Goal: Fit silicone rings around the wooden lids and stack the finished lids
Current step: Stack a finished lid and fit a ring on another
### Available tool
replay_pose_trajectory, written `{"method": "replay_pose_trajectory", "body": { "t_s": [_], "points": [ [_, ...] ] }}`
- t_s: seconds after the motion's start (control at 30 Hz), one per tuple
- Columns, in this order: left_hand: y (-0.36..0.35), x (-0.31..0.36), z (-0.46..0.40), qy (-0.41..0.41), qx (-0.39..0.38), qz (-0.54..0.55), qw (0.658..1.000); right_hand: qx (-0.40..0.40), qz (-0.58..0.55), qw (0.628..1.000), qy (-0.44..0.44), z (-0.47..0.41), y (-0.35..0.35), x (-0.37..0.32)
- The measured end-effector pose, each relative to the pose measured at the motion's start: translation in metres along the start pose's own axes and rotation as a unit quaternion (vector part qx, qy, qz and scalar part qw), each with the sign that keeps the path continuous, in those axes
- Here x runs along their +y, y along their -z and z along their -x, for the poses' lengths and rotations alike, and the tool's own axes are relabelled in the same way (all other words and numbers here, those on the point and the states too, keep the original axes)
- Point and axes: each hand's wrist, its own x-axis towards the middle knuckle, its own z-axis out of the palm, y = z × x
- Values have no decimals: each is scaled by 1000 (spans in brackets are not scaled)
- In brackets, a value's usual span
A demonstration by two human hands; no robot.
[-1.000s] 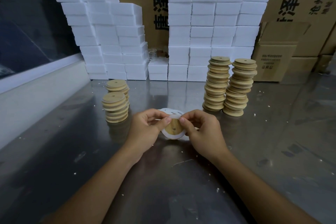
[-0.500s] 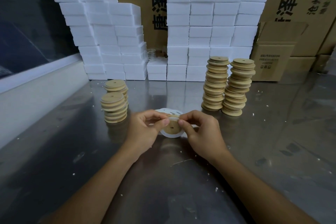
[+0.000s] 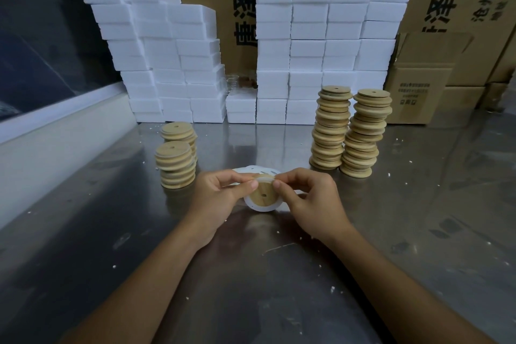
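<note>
Seating the ring on the lid, both hands pinching at the top edge

Head view: Holding a round pale wooden lid with a small centre hole (image 3: 262,195) upright-tilted, face toward the camera, just above the grey metal table (image 3: 418,232). The left hand (image 3: 220,198) is pinching the lid's upper left edge, thumb on the face. The right hand (image 3: 307,198) is pinching the upper right edge, fingers curled. A white silicone ring (image 3: 258,208) is wrapping the lid's lower rim; at the top, between the two thumbs, it looks not yet seated, so the judgement is the next push goes there. Both hands are equally near the lid, one either side of it. More white rings (image 3: 251,169) are lying just behind the hands, partly hidden. Two short stacks of lids (image 3: 175,165) are standing to the left, nearer the left hand; two tall stacks (image 3: 349,131) are to the right, further back. Which stack is finished, cannot tell. White foam blocks (image 3: 321,36) and cardboard boxes (image 3: 418,92) are lining the back.
</note>
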Motion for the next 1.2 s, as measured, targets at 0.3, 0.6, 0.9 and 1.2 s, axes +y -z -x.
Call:
{"method": "replay_pose_trajectory", "body": {
  "t_s": [0.3, 0.6, 0.9, 1.2],
  "points": [
    [1, -2, -1, 12, 6, 17, 1000, -4, -39, 999, -29, -2, -1, 0],
    [-3, -6, -1, -1, 26, 4, 1000, 15, -60, 997, -35, 3, -4, -4],
    [-2, -5, 1, 35, 12, 55, 998, 13, -26, 1000, -9, 3, 0, -4],
    [1, -6, 2, 56, -21, -13, 998, -6, -30, 998, -54, 6, -2, -4]
  ]
}}
